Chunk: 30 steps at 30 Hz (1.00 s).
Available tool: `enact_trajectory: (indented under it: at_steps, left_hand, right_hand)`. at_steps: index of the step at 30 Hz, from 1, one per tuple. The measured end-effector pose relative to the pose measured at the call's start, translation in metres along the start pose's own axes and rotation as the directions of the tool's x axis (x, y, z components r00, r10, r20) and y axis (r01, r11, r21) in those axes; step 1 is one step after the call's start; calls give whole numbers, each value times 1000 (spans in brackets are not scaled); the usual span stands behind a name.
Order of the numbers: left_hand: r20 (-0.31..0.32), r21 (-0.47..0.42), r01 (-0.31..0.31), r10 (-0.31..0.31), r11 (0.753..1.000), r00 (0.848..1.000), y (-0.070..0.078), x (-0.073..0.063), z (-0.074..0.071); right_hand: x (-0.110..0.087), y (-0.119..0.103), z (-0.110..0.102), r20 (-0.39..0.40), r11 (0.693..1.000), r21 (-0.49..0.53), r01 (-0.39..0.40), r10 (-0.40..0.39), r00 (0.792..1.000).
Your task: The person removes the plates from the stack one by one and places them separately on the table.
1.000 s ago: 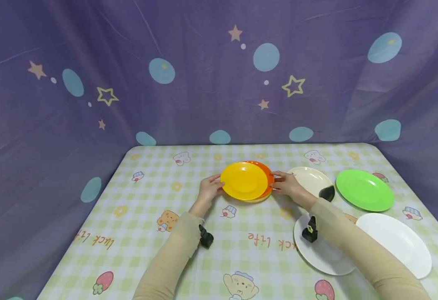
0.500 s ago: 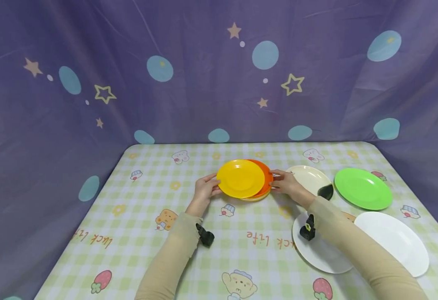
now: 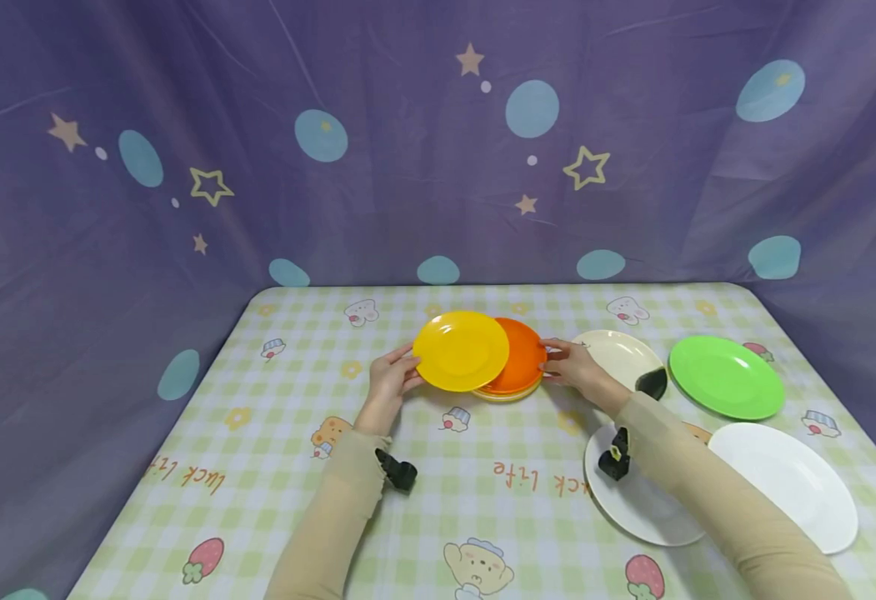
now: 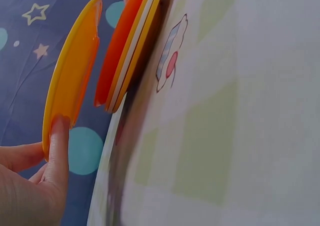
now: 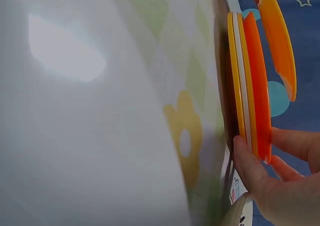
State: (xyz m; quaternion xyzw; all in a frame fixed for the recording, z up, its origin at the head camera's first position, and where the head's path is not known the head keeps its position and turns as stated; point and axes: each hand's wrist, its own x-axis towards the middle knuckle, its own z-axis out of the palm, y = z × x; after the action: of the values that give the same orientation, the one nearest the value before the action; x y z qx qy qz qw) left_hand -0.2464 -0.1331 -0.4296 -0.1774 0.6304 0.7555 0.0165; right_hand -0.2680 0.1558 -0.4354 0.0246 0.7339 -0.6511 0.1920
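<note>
My left hand (image 3: 390, 382) pinches the left rim of a round yellow plate (image 3: 460, 350). In the left wrist view this yellow plate (image 4: 75, 61) is apart from the stack and tilted above it. Below and to its right sits an orange plate (image 3: 525, 358), topping a small stack whose layered yellow and white rims (image 5: 241, 81) show in the right wrist view. The right hand (image 3: 578, 369) grips that stack by its right edge, thumb on one side and fingers on the other. In the head view the yellow plate covers the left part of the orange one.
Right of the stack lie a cream plate (image 3: 618, 354) with a dark patch, a green plate (image 3: 726, 377) and two white plates, one nearer the middle (image 3: 643, 508) and one farther right (image 3: 783, 483). My right forearm passes over them. A checked cloth (image 3: 257, 517) covers the table.
The yellow plate has moved left and up with my left hand, uncovering more of the orange plate. My right hand stays at the stack's edge.
</note>
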Motion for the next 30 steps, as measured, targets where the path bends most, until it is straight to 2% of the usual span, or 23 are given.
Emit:
enact_trajectory:
  at_steps: [10, 22, 30]
  left_hand:
    - [-21, -35, 11, -11, 999, 1000, 4, 0, -16]
    - [-61, -53, 30, -34, 998, 998, 9, 2, -38]
    - [-65, -33, 43, -45, 999, 997, 16, 1, -51]
  right_hand:
    - [2, 0, 1, -32, 999, -45, 1, -3, 999]
    - [2, 1, 1, -43, 999, -35, -9, 7, 999]
    - [4, 2, 2, -54, 999, -32, -23, 22, 998]
